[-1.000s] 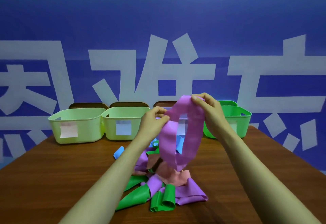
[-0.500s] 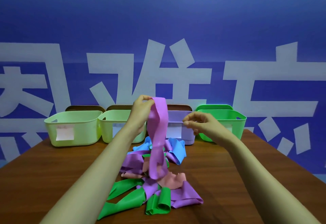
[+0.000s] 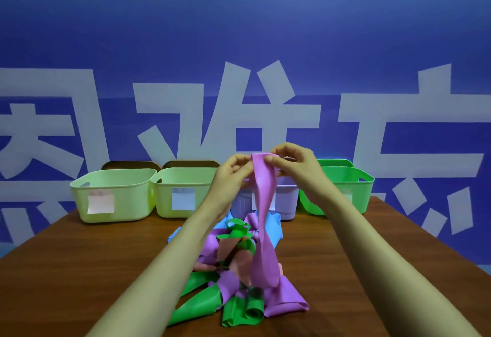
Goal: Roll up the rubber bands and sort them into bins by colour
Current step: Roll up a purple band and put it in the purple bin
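Observation:
A long purple rubber band (image 3: 263, 220) hangs straight down in front of me. My left hand (image 3: 233, 174) and my right hand (image 3: 295, 164) both pinch its top end, side by side, above the bins. Its lower end reaches a loose pile of bands (image 3: 239, 278) in green, purple, pink and blue on the brown table (image 3: 79, 270). Along the table's far edge stand a pale green bin (image 3: 114, 193) with a pink label, a second pale green bin (image 3: 180, 190) with a blue label, a lilac bin (image 3: 285, 201) partly hidden by the band, and a bright green bin (image 3: 345, 185).
A blue wall with large white characters rises right behind the bins. Brown chair backs (image 3: 130, 164) show behind the two pale bins. The table narrows toward the far edge, with its right edge (image 3: 438, 251) slanting down.
My right hand has come back up to the band's top end and now pinches it next to my left hand. The band hangs as a single straight strip.

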The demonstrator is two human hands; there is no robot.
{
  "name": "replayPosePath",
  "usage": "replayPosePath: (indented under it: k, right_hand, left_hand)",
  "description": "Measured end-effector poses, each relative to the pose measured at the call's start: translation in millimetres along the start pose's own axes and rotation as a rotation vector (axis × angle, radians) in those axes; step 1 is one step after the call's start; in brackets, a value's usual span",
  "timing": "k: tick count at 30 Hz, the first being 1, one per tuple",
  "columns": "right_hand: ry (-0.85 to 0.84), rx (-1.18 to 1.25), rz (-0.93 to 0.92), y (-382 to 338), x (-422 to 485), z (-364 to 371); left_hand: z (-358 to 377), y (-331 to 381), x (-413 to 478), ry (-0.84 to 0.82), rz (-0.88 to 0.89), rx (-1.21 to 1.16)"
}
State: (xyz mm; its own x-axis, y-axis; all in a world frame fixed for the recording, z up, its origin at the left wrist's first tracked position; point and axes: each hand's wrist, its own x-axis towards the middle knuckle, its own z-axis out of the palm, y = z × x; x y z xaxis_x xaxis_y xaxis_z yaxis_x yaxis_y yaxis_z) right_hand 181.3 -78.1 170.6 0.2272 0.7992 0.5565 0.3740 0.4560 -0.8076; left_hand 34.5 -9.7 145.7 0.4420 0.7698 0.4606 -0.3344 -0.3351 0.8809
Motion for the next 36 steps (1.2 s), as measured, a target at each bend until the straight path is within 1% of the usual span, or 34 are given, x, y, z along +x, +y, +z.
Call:
replayPosePath:
  k: [3, 6, 10, 12, 15, 18, 20, 22, 23, 26, 27, 28, 31, 33, 35, 36]
  right_hand:
    - [0.098, -0.013, 0.004, -1, 8, -1]
    - [0.164, 0.004, 0.037, 1, 14, -5]
    - [0.290, -0.077, 0.044, 10, 21, -11]
    - [0.341, -0.051, 0.069, 12, 25, -16]
    - [0.410, -0.011, 0.103, 12, 31, -24]
    - [0.448, 0.028, 0.121, 11, 37, -29]
    - [0.492, 0.038, 0.130, 11, 39, -31]
    - [0.539, 0.046, 0.139, 13, 41, -33]
    - [0.550, 0.039, 0.150, 15, 41, -35]
    - [0.545, 0.000, 0.195, 22, 39, -35]
    - [0.546, -0.015, 0.207, 24, 39, -34]
    - [0.552, -0.027, 0.212, 26, 38, -33]
    - [0.577, -0.049, 0.215, 29, 36, -32]
    - [0.592, -0.080, 0.219, 31, 36, -33]
    - [0.592, -0.106, 0.230, 33, 35, -34]
    - [0.588, -0.114, 0.235, 34, 35, -34]
  left_hand:
    - [1, -22, -14, -0.051, -0.113, -0.067]
    - [-1, -48, -28, -0.107, -0.207, -0.032]
    - [-9, -75, -39, -0.175, -0.325, -0.016]
    - [-17, -83, -44, -0.260, -0.372, -0.008]
    - [-26, -87, -51, -0.461, -0.454, 0.008]
    - [-33, -88, -53, -0.603, -0.473, 0.029]
    - [-34, -87, -54, -0.643, -0.449, 0.034]
    - [-32, -84, -55, -0.586, -0.398, -0.015]
    - [-29, -82, -55, -0.509, -0.375, -0.096]
    - [-19, -76, -52, -0.185, -0.356, -0.483]
    - [-16, -76, -50, -0.101, -0.357, -0.574]
    - [-13, -76, -48, -0.032, -0.366, -0.612]
    - [-4, -78, -43, 0.130, -0.414, -0.628]
    - [-3, -77, -41, 0.182, -0.469, -0.749]
    - [-4, -73, -43, 0.128, -0.497, -0.861]
    - [-5, -73, -43, 0.088, -0.496, -0.871]
